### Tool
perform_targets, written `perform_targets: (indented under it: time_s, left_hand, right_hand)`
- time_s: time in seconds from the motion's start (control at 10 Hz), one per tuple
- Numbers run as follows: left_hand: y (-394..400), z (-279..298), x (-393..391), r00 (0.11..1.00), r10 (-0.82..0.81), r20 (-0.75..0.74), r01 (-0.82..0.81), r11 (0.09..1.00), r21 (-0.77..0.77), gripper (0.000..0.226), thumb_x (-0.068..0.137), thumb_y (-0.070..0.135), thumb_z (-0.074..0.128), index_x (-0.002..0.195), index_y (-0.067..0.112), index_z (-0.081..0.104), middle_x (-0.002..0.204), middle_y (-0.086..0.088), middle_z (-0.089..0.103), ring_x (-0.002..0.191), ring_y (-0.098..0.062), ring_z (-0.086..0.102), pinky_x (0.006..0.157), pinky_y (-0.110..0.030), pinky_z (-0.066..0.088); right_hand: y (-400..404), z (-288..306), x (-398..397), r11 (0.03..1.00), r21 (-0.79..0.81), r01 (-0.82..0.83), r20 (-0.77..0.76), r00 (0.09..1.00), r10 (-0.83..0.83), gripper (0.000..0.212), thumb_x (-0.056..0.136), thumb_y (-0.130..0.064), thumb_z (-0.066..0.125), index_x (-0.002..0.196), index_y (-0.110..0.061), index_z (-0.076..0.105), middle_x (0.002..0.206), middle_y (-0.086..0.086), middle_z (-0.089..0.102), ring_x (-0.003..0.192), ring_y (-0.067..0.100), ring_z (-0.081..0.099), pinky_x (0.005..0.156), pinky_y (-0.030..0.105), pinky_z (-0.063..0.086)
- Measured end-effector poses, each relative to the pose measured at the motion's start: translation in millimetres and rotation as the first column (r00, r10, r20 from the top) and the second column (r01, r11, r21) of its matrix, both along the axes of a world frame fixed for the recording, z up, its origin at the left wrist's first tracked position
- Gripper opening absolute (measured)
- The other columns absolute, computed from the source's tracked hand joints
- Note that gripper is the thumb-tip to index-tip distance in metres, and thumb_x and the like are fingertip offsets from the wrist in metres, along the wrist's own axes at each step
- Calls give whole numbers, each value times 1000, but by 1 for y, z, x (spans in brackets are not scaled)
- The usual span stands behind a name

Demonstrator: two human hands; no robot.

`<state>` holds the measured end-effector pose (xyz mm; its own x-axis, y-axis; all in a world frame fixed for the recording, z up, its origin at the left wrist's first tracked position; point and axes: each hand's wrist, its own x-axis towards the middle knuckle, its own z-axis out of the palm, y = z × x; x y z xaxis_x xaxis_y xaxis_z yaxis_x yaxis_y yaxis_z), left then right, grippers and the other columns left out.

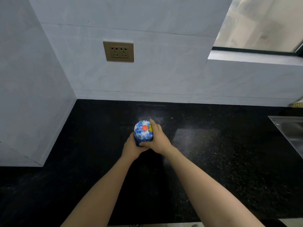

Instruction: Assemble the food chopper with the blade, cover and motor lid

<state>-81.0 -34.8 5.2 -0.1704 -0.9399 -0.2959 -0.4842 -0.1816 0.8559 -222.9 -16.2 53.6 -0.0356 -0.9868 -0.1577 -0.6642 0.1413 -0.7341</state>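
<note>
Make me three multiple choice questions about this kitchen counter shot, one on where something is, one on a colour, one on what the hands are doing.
1. Where is the wall socket?
A. On the wall behind the counter, above and left of the motor lid
B. On the counter beside the sink
C. Under the window

2. What colour is the round mark on top of the motor lid?
A. Green
B. Orange-red
C. Black

3. What are the hands doing?
A. Both resting flat on the counter
B. Only one touches the lid
C. Both closed around the lid

Answers:
1. A, the socket plate sits on the pale wall above the black counter, up and left of the lid.
2. B, an orange-red circle shows amid the blue flower pattern.
3. C, the left hand and right hand each wrap a side of the lid in a grip.
</note>
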Motion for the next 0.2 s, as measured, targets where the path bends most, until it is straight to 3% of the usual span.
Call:
perform_targets:
  time_s: [0.1,0.2]
  left_hand:
    - [-2,9,8,994,-100,34,99,994,46,97,68,25,88,147,17,32,141,-5,52,124,-22,53,91,-28,41]
    - [-17,19,26,974,-226,29,221,967,125,102,70,22,87,151,14,25,148,-5,46,130,-17,45,103,-27,37]
  right_hand:
    - [6,12,-2,998,61,-29,122,992,21,119,65,-28,85,150,-35,1,149,8,24,132,25,40,102,33,39]
    - [11,26,-16,994,101,-49,221,975,26,127,64,-25,87,149,-37,-7,155,8,9,142,25,22,109,33,25]
